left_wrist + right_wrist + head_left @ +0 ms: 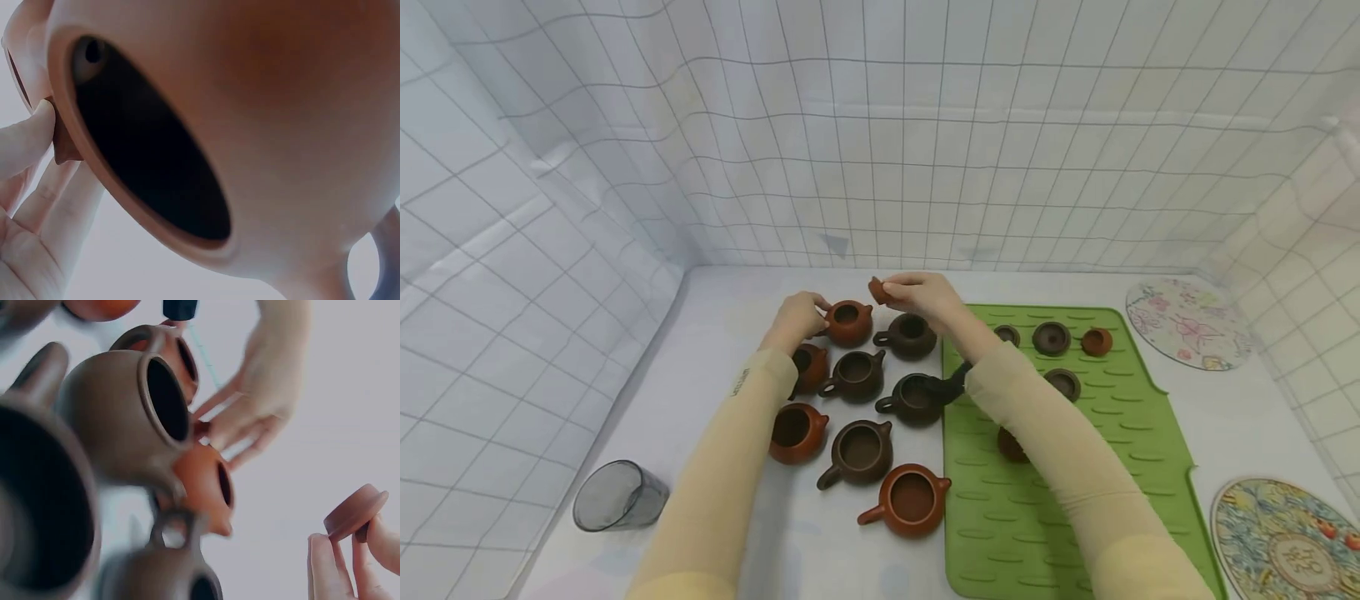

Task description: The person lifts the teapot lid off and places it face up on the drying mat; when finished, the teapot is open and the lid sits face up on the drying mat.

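Observation:
My left hand (797,321) pinches the handle of a reddish-brown clay teapot (853,332) at the back left of the group. That teapot stands without a lid, its round mouth facing up. In the left wrist view another orange-brown teapot (300,125) fills most of the picture, partly hiding the handle between thumb and fingers. Just right of the held teapot and above the table, my right hand (928,298) pinches a small reddish-brown lid (355,514). A dark brown teapot (917,343) stands below the right hand.
Several more lidless teapots, such as a red one (913,500), stand in rows nearer me. On the green mat (1120,500) lie several lids, including a dark one (1051,338). A grey glass (620,496) is at the left, round patterned mats (1187,321) at the right.

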`<state>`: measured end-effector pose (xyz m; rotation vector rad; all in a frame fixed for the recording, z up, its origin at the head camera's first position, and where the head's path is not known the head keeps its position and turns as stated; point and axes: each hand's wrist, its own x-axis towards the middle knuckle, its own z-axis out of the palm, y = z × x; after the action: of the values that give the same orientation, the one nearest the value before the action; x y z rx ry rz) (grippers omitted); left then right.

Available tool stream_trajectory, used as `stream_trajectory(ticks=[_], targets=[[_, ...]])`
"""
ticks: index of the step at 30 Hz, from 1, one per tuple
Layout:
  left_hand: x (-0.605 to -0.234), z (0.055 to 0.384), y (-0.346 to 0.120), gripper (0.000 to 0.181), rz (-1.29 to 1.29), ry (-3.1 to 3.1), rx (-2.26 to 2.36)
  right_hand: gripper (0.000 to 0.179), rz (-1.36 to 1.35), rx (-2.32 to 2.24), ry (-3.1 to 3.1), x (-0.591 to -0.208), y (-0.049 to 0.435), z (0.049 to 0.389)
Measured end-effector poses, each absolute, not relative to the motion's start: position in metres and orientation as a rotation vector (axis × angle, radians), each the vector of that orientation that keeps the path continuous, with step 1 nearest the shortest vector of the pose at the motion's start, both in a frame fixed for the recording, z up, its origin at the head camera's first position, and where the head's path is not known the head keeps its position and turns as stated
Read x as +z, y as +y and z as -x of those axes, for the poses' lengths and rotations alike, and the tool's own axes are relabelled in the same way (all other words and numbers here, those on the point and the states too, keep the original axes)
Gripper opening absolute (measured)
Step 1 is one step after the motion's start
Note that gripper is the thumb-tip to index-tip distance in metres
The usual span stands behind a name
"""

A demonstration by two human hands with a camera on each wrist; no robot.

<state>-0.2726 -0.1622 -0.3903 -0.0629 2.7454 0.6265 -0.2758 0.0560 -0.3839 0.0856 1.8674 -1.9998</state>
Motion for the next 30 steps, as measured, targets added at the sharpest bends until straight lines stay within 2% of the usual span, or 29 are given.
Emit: stream_trajectory(ticks=[7,9,13,16,18,21,25,30], targets=[[-0.39,0.272,-0.163,0.038,0.023,2.741,0.667,0.05,-0.061,-2.087,1.735,-0.377,0.156,0.249],[-0.39,0.272,-0.164,0.038,0.025,2.732,0.682,0.046,-0.061,-2.136,1.703,-0.379,0.184,0.239],[-0.39,0.274,-0.165,0.038,0.016,2.731,0.655,0.022,-0.071,-2.315,1.539,-0.389,0.234,0.215],[-0.389,0.273,-0.166,0.038,0.007,2.727,0.658,0.026,-0.051,-2.398,1.422,-0.401,0.263,0.198],[-0.388,0.272,-0.165,0.037,0.003,2.723,0.673,0.033,-0.038,-2.41,1.408,-0.41,0.28,0.187],[-0.387,0.271,-0.164,0.037,0.0,2.72,0.673,0.035,-0.07,-2.421,1.389,-0.42,0.3,0.173],[-0.386,0.27,-0.165,0.038,-0.002,2.715,0.664,0.019,-0.16,-2.457,1.319,-0.43,0.318,0.156],[-0.385,0.27,-0.165,0.038,-0.025,2.722,0.668,0.017,-0.193,-2.383,1.468,-0.441,0.33,0.142]])
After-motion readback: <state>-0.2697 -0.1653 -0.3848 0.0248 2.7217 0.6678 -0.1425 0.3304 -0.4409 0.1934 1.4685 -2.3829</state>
